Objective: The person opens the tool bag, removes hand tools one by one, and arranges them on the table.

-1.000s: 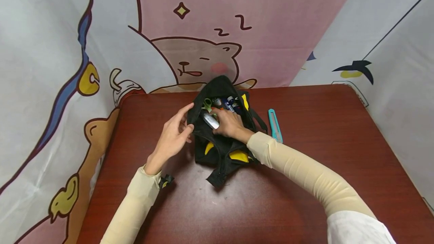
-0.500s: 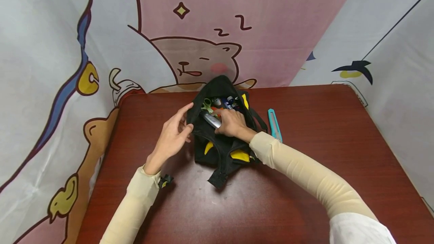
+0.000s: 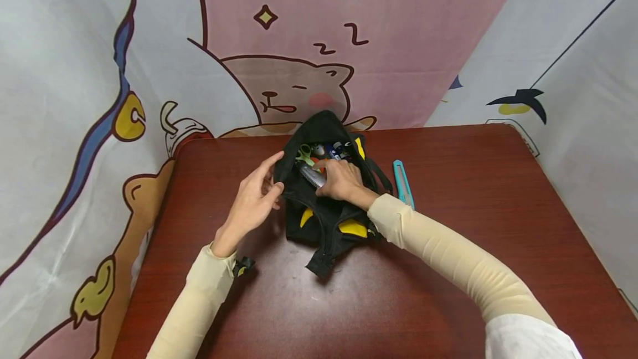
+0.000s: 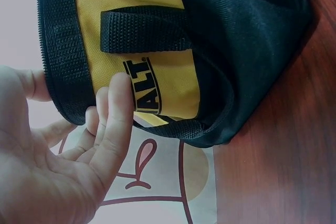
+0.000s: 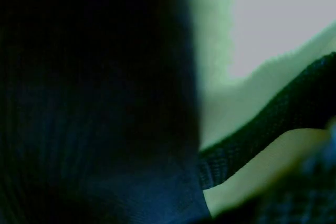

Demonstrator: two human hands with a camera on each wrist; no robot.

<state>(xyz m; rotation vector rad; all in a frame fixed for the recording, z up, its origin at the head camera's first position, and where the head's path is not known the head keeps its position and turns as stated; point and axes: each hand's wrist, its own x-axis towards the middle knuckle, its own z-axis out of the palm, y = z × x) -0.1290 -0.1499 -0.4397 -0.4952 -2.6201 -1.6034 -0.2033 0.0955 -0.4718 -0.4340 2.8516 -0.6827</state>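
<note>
A black-and-yellow tool bag (image 3: 324, 204) stands unzipped near the table's back. My left hand (image 3: 251, 198) holds its left rim, thumb at the zipper edge. In the left wrist view, that hand (image 4: 79, 145) has fingers against the outer side by the yellow panel (image 4: 168, 85). My right hand (image 3: 341, 180) reaches into the bag and grips the near end of a silver tool with a ridged edge (image 3: 310, 174); its exact kind is unclear. Green-handled scissors (image 3: 304, 152) lie behind it. The right wrist view is dark and blurred, mostly filled by black fabric (image 5: 94, 103).
A turquoise box cutter (image 3: 403, 183) lies on the red-brown table (image 3: 478, 198), right of the bag. Blue tubes (image 3: 336, 151) and other small items sit inside the bag. A black strap (image 3: 321, 259) hangs toward the table's front. A printed cloth (image 3: 399, 43) rises behind.
My right hand has shifted slightly to the right inside the bag, and the silver tool has turned a little with it. The left hand stays at the rim.
</note>
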